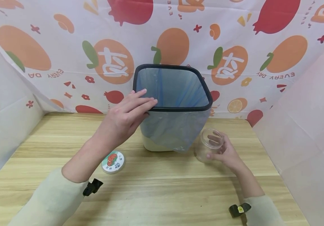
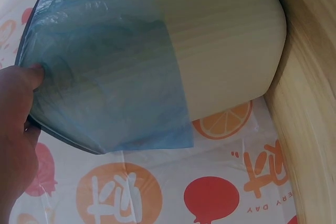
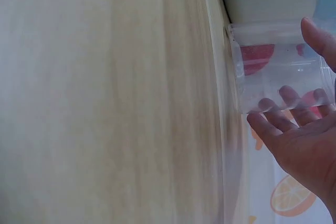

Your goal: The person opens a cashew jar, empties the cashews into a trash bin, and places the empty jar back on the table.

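A trash can [image 1: 154, 144] with a cream body and a black rim [image 1: 178, 109] stands on the table. A thin bluish plastic bag [image 2: 115, 77] lines it and hangs over its outside. My left hand [image 1: 128, 114] holds the near left part of the rim, fingers over the top and thumb [image 2: 35, 74] on the outer side. Right of the can, a clear, lidless jar [image 1: 202, 152] stands upright on the table. My right hand [image 1: 226, 153] holds it from the right, thumb in front and fingers round the far side. The fingertips [image 3: 265, 103] show along its wall in the right wrist view.
A round disc with a printed fruit picture [image 1: 113, 162], like a lid, lies flat on the wooden table [image 1: 156, 201] near my left forearm. Behind the can hangs a fruit-patterned cloth [image 1: 74, 62]. Pale walls flank the table on both sides.
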The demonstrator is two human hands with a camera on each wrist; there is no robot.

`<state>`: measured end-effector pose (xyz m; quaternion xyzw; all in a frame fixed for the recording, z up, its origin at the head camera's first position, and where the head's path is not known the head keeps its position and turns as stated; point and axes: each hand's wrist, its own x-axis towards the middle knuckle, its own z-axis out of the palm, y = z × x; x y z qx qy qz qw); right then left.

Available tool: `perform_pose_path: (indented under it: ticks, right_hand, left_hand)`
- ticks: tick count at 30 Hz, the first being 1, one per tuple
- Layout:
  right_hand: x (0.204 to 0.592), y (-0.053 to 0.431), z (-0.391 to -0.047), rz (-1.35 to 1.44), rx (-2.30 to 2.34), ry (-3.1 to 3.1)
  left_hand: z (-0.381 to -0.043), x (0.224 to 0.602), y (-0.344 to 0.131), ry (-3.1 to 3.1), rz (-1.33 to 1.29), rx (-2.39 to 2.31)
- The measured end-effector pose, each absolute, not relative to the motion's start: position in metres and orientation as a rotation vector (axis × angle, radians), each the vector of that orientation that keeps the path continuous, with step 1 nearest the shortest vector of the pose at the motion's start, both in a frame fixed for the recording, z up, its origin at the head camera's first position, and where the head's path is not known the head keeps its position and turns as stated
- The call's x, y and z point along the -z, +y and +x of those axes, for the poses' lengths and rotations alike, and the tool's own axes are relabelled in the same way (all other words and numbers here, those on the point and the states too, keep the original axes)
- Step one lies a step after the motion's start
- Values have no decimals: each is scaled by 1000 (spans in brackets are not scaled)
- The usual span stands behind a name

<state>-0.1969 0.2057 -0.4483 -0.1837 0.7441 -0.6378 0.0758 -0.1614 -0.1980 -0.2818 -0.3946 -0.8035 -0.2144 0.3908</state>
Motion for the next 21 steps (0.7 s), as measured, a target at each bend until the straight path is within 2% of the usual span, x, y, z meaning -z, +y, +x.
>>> perform_pose_path:
  ticks: [21]
  right_hand:
    - [450, 205, -197, -610, 1907, 2228]
  left_hand:
    - [-165, 285, -203, -2032, -1031, 522]
